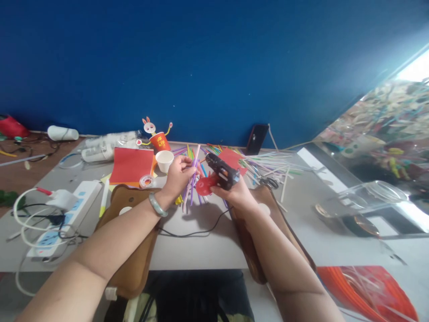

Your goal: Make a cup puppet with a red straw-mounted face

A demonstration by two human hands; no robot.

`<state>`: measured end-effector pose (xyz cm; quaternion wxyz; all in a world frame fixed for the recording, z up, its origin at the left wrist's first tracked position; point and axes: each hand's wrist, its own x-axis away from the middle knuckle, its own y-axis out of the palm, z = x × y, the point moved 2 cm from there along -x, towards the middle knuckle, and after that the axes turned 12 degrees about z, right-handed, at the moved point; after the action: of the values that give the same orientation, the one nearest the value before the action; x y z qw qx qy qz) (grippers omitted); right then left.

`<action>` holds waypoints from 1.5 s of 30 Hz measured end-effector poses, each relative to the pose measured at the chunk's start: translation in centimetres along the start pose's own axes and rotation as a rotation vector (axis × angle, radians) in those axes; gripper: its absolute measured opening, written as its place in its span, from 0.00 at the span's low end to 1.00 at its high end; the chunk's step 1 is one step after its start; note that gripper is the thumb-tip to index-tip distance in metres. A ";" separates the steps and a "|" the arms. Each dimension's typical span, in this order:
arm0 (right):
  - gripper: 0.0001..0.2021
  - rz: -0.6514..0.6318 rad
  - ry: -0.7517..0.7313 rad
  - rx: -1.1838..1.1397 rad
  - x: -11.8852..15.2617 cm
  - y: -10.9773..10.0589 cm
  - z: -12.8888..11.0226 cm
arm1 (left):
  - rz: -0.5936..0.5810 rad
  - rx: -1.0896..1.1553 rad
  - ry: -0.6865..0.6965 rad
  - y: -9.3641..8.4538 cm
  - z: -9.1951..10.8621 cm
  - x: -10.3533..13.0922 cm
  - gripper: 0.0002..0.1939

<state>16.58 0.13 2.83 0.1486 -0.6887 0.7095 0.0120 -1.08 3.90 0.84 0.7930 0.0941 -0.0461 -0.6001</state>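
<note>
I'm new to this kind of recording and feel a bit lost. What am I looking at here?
There is no machine: these are a person's own bare hands. The single picture comes from a camera worn on the head, looking forward and down, so the forearms reach in from the bottom edge. The left hand holds at least one thin purple stick. The right hand grips what looks like a glue gun. On the table are a white cup, a rabbit figure, a roll of tape, a power strip and more loose sticks.
</note>
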 end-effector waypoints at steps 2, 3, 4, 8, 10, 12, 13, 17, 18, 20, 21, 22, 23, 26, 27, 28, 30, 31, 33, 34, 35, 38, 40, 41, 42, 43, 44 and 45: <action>0.14 -0.041 -0.003 0.046 0.0 0.3 0.3 | 0.005 -0.004 0.014 -0.1 0.0 -0.2 0.14; 0.14 -0.047 -0.002 0.066 0.0 0.4 0.4 | -0.003 -0.003 0.027 -0.1 0.0 -0.3 0.13; 0.14 -0.047 0.001 0.082 -0.1 0.5 0.5 | -0.013 0.002 0.044 -0.2 -0.1 -0.3 0.13; 0.14 -0.038 0.026 0.109 -0.3 0.6 0.9 | -0.064 0.053 0.107 -0.2 -0.1 0.1 0.12; 0.13 -0.027 0.038 0.098 -0.5 0.6 1.0 | -0.067 0.065 0.108 -0.2 -0.2 0.2 0.11; 0.14 -0.015 0.050 0.075 -0.6 0.5 1.0 | -0.061 0.060 0.100 -0.2 -0.2 0.3 0.11; 0.14 -0.012 0.054 0.063 -0.6 0.5 1.1 | -0.058 0.056 0.097 -0.2 -0.2 0.3 0.11; 0.14 -0.008 0.070 0.035 -0.7 0.7 1.0 | -0.068 0.051 0.077 -0.2 -0.3 0.2 0.11; 0.13 0.000 0.078 0.031 -0.7 0.7 1.0 | -0.070 0.052 0.073 -0.2 -0.4 0.2 0.11; 0.13 0.015 0.099 0.034 -0.6 0.7 1.0 | -0.069 0.054 0.071 -0.1 -0.5 0.2 0.10; 0.12 0.023 0.109 0.040 -0.6 0.7 1.0 | -0.068 0.055 0.071 -0.1 -0.5 0.2 0.10; 0.12 0.030 0.118 0.046 -0.7 0.7 1.0 | -0.067 0.055 0.071 -0.1 -0.5 0.2 0.10; 0.12 0.037 0.125 0.050 -0.7 0.7 1.1 | -0.064 0.056 0.071 -0.1 -0.6 0.2 0.10; 0.15 0.050 0.136 0.038 -0.8 0.6 1.4 | -0.066 0.065 0.063 -0.1 -0.6 0.2 0.10; 0.16 0.049 0.139 0.029 -0.8 0.6 1.4 | -0.070 0.069 0.061 -0.1 -0.6 0.2 0.10; 0.17 0.047 0.142 0.020 -0.8 0.6 1.4 | -0.075 0.073 0.058 -0.1 -0.6 0.2 0.10; 0.18 0.039 0.154 -0.001 -0.7 0.6 1.3 | -0.083 0.076 0.058 -0.1 -0.6 0.2 0.11; 0.18 0.035 0.161 -0.015 -0.6 0.6 1.2 | -0.084 0.074 0.062 -0.2 -0.6 0.2 0.11; 0.18 0.025 0.173 -0.041 -0.5 0.7 0.8 | -0.083 0.065 0.071 -0.2 -0.7 0.1 0.11; 0.18 0.020 0.178 -0.050 -0.5 0.7 0.7 | -0.083 0.063 0.077 -0.2 -0.7 0.1 0.11; 0.18 0.015 0.180 -0.053 -0.4 0.8 0.6 | -0.083 0.063 0.081 -0.2 -0.7 0.1 0.11; 0.17 0.015 0.173 -0.041 -0.4 0.8 0.5 | -0.083 0.066 0.081 -0.2 -0.7 0.2 0.11; 0.17 0.031 0.167 -0.026 -0.4 0.8 0.6 | -0.079 0.068 0.075 -0.1 -0.6 0.2 0.11; 0.17 0.038 0.165 -0.018 -0.4 0.8 0.6 | -0.074 0.068 0.072 -0.1 -0.6 0.2 0.11; 0.17 0.044 0.164 -0.012 -0.4 0.8 0.6 | -0.068 0.067 0.071 -0.1 -0.6 0.2 0.11; 0.17 0.046 0.164 -0.006 -0.4 0.8 0.7 | -0.065 0.065 0.071 -0.1 -0.5 0.2 0.11; 0.17 0.045 0.163 -0.002 -0.4 0.8 0.6 | -0.066 0.065 0.071 -0.1 -0.5 0.3 0.11; 0.17 0.040 0.163 -0.001 -0.4 0.8 0.6 | -0.070 0.065 0.070 -0.1 -0.5 0.3 0.11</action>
<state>15.95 0.67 2.19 0.0900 -0.6731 0.7330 -0.0408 -1.03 3.65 0.32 0.7693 0.1424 -0.0346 -0.6218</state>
